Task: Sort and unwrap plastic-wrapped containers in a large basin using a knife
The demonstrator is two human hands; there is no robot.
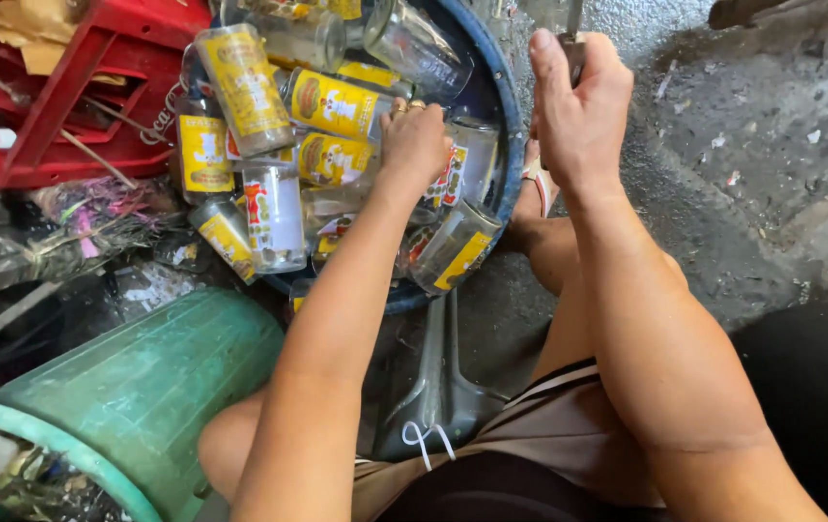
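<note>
My left hand [414, 140] reaches into a round blue tub [509, 126] heaped with clear glass bottles bearing yellow labels [337, 104], and its fingers close around one bottle in the middle of the pile. My right hand [578, 97] is raised over the tub's right rim, fist closed on a thin metal tool [573, 29] that sticks up past the frame's top. My bare knees sit below both arms.
A red plastic crate [76, 87] stands at the upper left. A green plastic bin [134, 387] lies on its side at the lower left, with scraps and debris beside it. Rough grey concrete ground [752, 145] spreads to the right. A foot in a sandal [538, 184] rests by the tub.
</note>
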